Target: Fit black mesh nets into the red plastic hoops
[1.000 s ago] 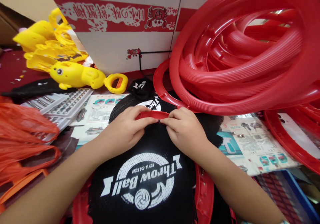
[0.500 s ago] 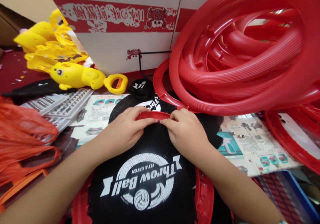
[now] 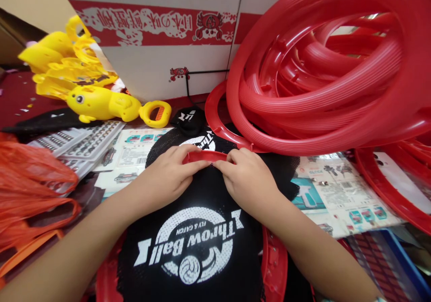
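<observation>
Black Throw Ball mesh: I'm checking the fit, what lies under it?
A red ring: its rim shows between the left hand and right hand, which pinch it, and at the lower right. The rest is covered by the mesh.

The left hand [image 3: 168, 176] and right hand [image 3: 249, 181] pinch the red rim [image 3: 205, 157] in a tight spot. The big pile of red rings [image 3: 319, 82] sits just behind the right hand. It blocks the way back and to the right. The cardboard box [image 3: 151, 46] stands like a wall at the back. Yellow toys [image 3: 97, 102] fill the far left. Orange net bags [image 3: 30, 190] crowd the near left. There is flat, low room over the paper cards [image 3: 336, 194] on the right and over the trays [image 3: 77, 142] on the left.
</observation>
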### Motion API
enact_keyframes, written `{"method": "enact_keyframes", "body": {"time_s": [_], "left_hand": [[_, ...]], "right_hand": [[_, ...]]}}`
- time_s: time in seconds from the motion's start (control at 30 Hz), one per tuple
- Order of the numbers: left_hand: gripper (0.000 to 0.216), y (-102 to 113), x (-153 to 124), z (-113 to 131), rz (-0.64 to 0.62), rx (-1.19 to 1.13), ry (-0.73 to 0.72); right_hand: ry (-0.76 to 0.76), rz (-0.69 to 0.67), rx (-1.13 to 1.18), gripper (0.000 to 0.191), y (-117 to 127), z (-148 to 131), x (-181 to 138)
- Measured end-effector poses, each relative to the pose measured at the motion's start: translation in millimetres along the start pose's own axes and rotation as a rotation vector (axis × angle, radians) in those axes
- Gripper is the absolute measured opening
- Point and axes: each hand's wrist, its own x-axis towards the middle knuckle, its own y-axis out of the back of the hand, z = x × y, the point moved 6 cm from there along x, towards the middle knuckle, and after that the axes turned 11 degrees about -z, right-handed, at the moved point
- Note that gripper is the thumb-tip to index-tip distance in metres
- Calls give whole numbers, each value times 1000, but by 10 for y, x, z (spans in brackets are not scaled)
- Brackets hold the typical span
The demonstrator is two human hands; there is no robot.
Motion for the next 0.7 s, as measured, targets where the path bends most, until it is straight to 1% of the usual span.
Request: {"method": "enact_keyframes", "body": {"time_s": [0.27,0.43,0.53,0.63,0.7], "left_hand": [[44,-8,10,15,26,54,-16],[46,-27,15,13,18,61,-10],[49,-19,11,22,49,44,-27],[46,-4,3,38,87,41,-54],[44,-12,2,37,79,56,-50]], "right_hand": [[8,6,-90,23,-40,-55,15],[13,-5,-90,23,-56,-42,30],[9,-6,-87,24,-50,-33,28],[2,-20,-75,22,-44,-33,24],[-1,-28,-67,22,-39,-36,23]]}}
